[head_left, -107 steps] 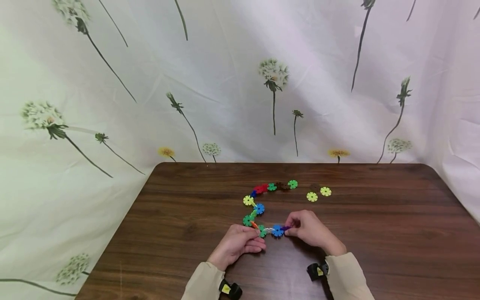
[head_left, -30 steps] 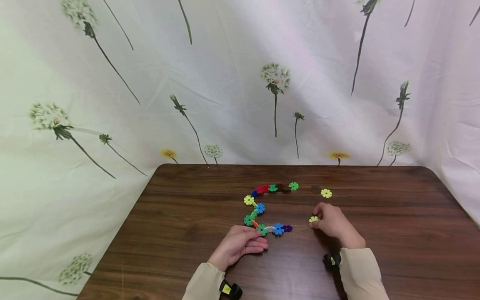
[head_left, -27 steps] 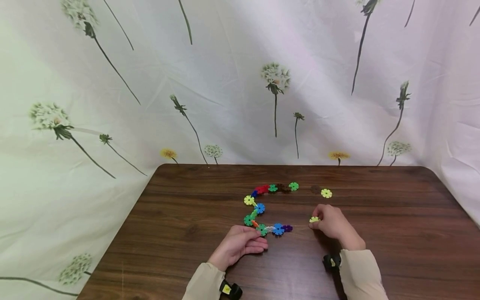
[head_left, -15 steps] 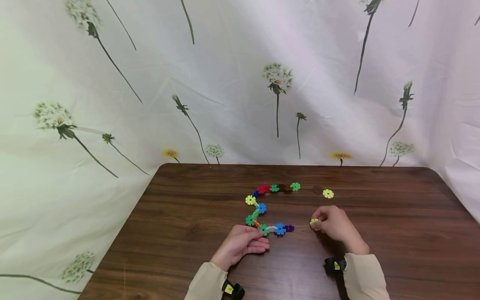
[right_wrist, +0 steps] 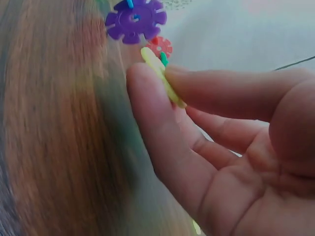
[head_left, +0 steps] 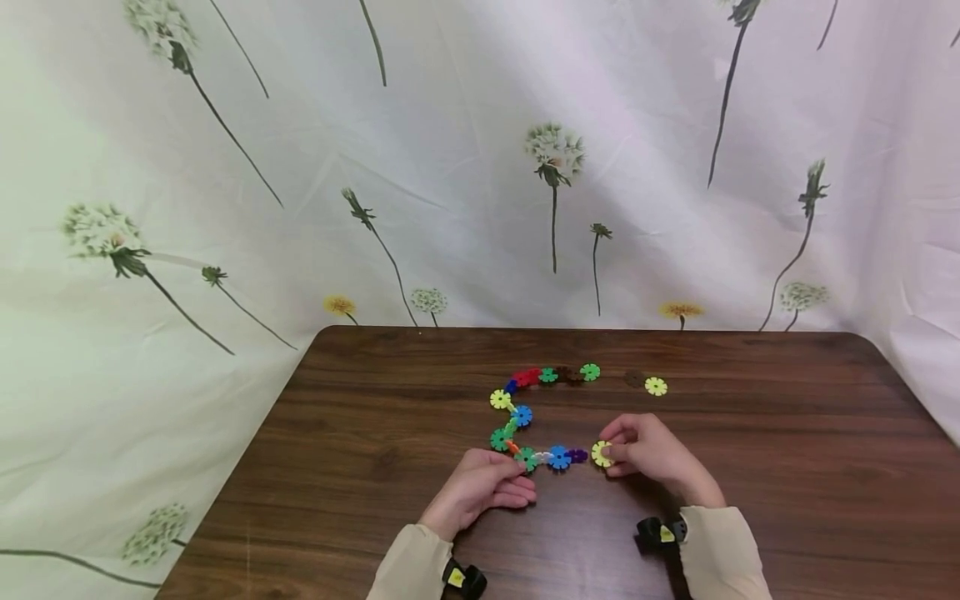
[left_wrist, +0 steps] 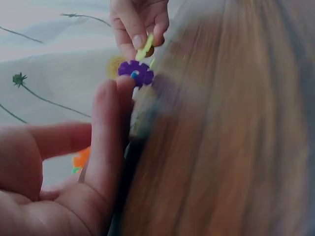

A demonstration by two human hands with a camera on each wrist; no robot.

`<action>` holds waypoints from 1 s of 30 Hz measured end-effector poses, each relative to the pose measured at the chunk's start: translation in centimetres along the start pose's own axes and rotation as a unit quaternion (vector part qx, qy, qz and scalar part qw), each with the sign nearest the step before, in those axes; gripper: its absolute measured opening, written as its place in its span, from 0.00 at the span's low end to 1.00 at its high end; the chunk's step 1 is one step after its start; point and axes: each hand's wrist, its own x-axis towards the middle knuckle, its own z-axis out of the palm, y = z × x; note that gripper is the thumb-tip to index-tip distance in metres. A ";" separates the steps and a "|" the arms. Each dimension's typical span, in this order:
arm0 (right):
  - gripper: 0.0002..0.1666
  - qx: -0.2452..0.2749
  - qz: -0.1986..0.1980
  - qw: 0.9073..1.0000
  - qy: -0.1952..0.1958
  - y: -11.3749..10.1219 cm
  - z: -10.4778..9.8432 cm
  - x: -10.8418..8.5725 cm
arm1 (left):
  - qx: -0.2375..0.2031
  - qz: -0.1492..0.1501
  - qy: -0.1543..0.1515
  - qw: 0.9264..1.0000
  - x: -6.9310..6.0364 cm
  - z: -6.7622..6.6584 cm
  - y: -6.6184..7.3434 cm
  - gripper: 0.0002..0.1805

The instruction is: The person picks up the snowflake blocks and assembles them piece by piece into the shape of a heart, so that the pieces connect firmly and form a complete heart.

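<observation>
A winding chain of slotted plastic discs lies on the table in the head view. Thumb and fingers of my left hand pinch a green disc near the chain's front bend. From there the chain runs right through a white disc and a blue disc to a purple disc at its end. My right hand pinches a loose yellow disc, a small gap to the right of the purple one. In the right wrist view, that yellow disc shows edge-on between thumb and finger.
Behind the right hand lie another yellow disc and a dark brown disc, hard to see against the wood. The chain's far end is a light green disc. A flower-printed cloth hangs behind the table.
My right hand has left the purple disc, picked up a yellow disc from the back right, and brought it leftward, turned face up, beside the purple disc. My left hand stays in place.
</observation>
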 end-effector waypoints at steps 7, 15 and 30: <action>0.12 -0.016 0.010 1.000 0.014 0.1 0.2 0.2 | 0.132 0.028 0.012 0.991 -1.0 -0.8 1.3 0.15; 0.12 -0.003 0.018 0.999 0.033 0.0 0.5 0.4 | 0.354 0.195 0.077 0.912 -2.2 0.2 3.5 0.11; 0.14 0.029 0.022 0.999 0.024 0.5 0.3 0.8 | 0.611 0.227 0.073 0.755 1.2 5.4 3.7 0.26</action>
